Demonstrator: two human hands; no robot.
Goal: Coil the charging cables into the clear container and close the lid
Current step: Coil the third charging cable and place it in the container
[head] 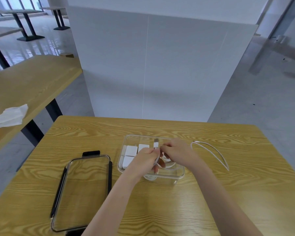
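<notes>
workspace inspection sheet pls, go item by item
surface: wood-grain table, bare around the items
job's things: clear container open, white charger blocks inside; lid lying flat to its left, off
clutter: nothing seen on this table
grippers: left hand and right hand over the container, both gripping a white cable
cables: that one partly coiled in the container; loose cable on the table to the right
surroundings: second table at left with a plastic bag; white partition behind
</notes>
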